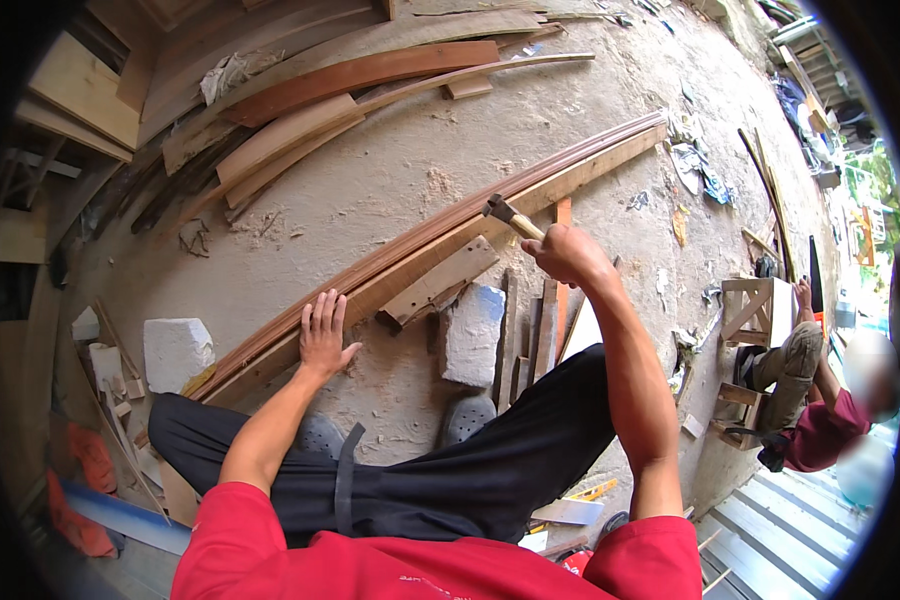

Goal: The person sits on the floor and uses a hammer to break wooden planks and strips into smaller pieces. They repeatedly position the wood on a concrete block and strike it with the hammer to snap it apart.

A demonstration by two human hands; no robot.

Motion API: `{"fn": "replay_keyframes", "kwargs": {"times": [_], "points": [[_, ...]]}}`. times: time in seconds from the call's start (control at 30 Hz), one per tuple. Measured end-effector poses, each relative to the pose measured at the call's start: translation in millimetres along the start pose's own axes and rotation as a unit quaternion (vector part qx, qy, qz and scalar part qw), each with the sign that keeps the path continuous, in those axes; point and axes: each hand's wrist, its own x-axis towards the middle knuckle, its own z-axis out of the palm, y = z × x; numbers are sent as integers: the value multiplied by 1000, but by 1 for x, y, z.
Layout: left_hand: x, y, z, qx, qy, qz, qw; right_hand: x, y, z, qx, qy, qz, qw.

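A long wooden beam (pixel 370 288) runs diagonally before me, from near my left knee to the far right. Thin reddish wood strips (pixel 450 218) lie along its far side. My left hand (pixel 324 335) rests on the beam with fingers stretched out, its fingertips by the strips. In my right hand (pixel 568 257) is a hammer (pixel 515 217), gripped by its pale wooden handle. The dark hammer head is over the near side of the beam, beyond the middle; whether it touches the wood I cannot tell. A short wooden block (pixel 440 283) with dark holes lies just nearer than the beam.
White blocks (pixel 473 335) (pixel 177 354) stand near my feet and at the left. Curved boards (pixel 360 70) are stacked at the back left. Upright-looking scrap slats (pixel 547 330) lie by my right knee. A co-worker (pixel 820 400) sits at the right beside a wooden frame (pixel 760 312).
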Motion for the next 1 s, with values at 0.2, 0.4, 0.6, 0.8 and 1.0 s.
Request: {"fn": "replay_keyframes", "kwargs": {"times": [0.2,0.4,0.6,0.8,1.0], "points": [[4,-14,37,140,44,-26,989,2,-14,3,-6,34,-73,997],[18,-18,10,7,23,-8,1000,-3,-16,-5,18,-19,-5,1000],[37,-44,-16,-101,-33,-6,994,-3,-13,-9,44,31,-2,999],[91,-111,-43,-221,-246,6,944,-6,-15,-10,83,50,10,995],[113,-160,-44,-245,-181,-110,946,-13,-19,2,82,50,0,995]]}}
